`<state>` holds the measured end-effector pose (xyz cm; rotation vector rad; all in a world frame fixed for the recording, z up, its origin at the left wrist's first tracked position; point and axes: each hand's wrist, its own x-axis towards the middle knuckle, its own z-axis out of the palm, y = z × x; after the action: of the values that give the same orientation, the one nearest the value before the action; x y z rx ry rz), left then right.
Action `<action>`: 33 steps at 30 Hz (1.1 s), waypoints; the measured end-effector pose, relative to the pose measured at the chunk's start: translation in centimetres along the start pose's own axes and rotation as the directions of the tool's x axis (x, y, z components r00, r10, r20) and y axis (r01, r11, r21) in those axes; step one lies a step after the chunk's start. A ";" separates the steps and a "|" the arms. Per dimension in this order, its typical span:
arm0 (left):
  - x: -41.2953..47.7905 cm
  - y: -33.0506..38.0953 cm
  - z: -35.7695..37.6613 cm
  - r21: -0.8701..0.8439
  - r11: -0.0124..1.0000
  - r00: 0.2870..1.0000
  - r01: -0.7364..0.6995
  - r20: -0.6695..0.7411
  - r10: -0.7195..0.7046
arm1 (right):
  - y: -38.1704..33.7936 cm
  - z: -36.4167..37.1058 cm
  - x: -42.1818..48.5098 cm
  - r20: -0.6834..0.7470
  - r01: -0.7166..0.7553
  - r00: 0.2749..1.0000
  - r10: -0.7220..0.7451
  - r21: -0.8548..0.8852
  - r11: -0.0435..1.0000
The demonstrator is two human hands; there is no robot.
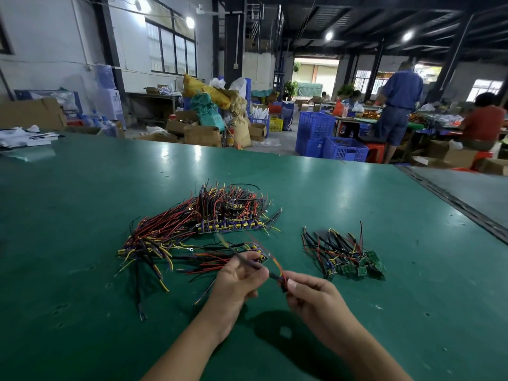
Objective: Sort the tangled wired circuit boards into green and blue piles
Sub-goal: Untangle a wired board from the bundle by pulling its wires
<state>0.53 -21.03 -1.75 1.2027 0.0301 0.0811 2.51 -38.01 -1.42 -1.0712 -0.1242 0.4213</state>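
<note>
A big tangle of wired boards [209,224] with red, black, blue and yellow leads lies in the middle of the green table [82,215]. To its right sits a smaller pile of green boards [354,259] with their wires. Above the table's near part, my left hand [236,281] pinches the blurred wires of one wired board [272,273]. My right hand [310,295] pinches the dark end of that same piece, whose board colour I cannot make out. Both hands are close together, between the two piles.
A metal rail [450,199] runs along the table's right side. White papers [24,137] lie at the far left corner. Beyond the table stand blue crates [330,138], cardboard boxes and sacks; people work at tables on the far right.
</note>
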 end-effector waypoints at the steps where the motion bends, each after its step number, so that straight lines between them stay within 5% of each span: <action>1: 0.0 -0.1 -0.1 0.087 0.996 0.999 -0.027 -0.038 0.030 | -0.5 0.0 0.4 -0.043 0.024 0.999 -0.022 0.047 0.999; 4: 0.3 -1.1 -1.1 0.483 0.849 0.946 -0.214 -0.114 0.304 | -2.9 -0.5 1.9 -0.190 0.156 0.972 -0.136 0.096 0.983; 7: 0.7 -1.9 -1.8 0.886 0.387 0.790 -0.255 -0.039 0.611 | -5.5 -1.8 3.3 -0.303 0.336 0.852 -0.426 -0.308 0.890; 9: 1.3 -2.2 -1.3 0.989 0.121 0.770 -0.080 -0.015 0.638 | -6.7 -3.1 4.1 -0.317 0.282 0.681 -0.660 -0.719 0.636; 11: 1.9 -2.6 -0.7 0.998 -0.032 0.829 0.052 -0.025 0.558 | -7.3 -4.9 4.7 -0.193 0.082 0.565 -0.802 -0.954 0.287; 12: 2.2 -2.8 -0.7 0.994 -0.056 0.864 0.097 -0.056 0.500 | -7.3 -5.9 5.0 -0.111 0.011 0.593 -0.797 -0.989 0.146; 15: 3.1 -3.1 -1.1 0.975 -0.066 0.893 0.213 -0.167 0.418 | -6.1 -8.1 5.1 -0.056 -0.219 0.848 -0.526 -0.943 -0.253; 16: 3.4 -3.1 -1.2 0.970 -0.077 0.894 0.231 -0.180 0.411 | -5.8 -8.4 4.9 -0.090 -0.282 0.887 -0.452 -0.882 -0.378; 18: 3.8 -3.0 -1.3 0.968 -0.097 0.901 0.234 -0.178 0.397 | -5.5 -8.2 4.5 -0.119 -0.331 0.898 -0.423 -0.817 -0.473; 21: 4.2 -3.1 -1.4 0.957 -0.128 0.917 0.259 -0.202 0.345 | -4.2 -6.3 3.9 -0.078 -0.318 0.846 -0.527 -0.867 -0.383; 24: 4.2 -2.9 -1.2 0.951 -0.126 0.924 0.284 -0.236 0.299 | -2.1 -3.2 3.1 -0.080 -0.077 0.760 -0.645 -0.996 0.033; 26: 4.2 -2.8 -1.3 0.966 -0.100 0.938 0.240 -0.204 0.281 | -0.6 -1.0 2.8 -0.095 0.035 0.806 -0.584 -0.978 0.206; 31: 3.2 -2.8 -2.1 0.992 0.039 0.957 -0.121 0.106 0.269 | 3.5 1.2 3.1 -0.032 0.016 0.910 -0.414 -0.993 0.113; 33: 2.7 -2.6 -2.2 0.967 0.160 0.944 -0.200 0.147 0.296 | 3.1 1.1 3.0 -0.140 -0.015 0.905 -0.403 -0.954 0.298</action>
<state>3.18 -19.65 -4.89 2.5607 -0.0709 0.4754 4.07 -34.67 -3.94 -2.3057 -0.1850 -0.1830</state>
